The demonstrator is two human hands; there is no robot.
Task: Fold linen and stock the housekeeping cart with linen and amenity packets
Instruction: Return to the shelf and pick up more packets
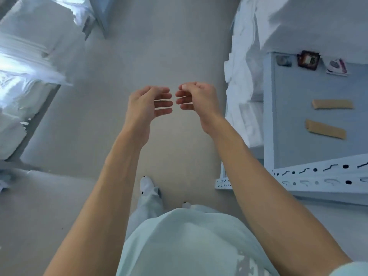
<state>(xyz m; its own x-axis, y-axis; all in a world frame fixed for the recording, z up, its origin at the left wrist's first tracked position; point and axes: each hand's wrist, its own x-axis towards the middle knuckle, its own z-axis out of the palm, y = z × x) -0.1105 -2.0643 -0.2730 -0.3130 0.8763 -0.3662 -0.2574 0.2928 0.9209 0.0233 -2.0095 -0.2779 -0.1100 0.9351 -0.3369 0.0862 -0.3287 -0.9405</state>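
Standing on a pale floor point(163, 48), a person holds both bare arms out in front, the hands empty and nearly meeting fingertip to fingertip. The left hand point(148, 103) has its fingers relaxed and slightly apart, gripping nothing; the right hand point(196, 97) has its fingers loosely curled toward the palm, also holding nothing. To the right of the hands stands a grey metal shelf unit point(294, 120), and white folded linen point(242, 90) is stacked against its left side, between the shelf and the hands. On the shelf's flat surface lie two tan packets point(332, 104), one above the other and apart, and along its far edge sit a few small items point(308, 60) too blurred to tell. A perforated rail point(318, 176) runs along the shelf's near edge. On the opposite side from the shelf, left of the hands, more white linen point(29, 56) is piled, brightly lit.
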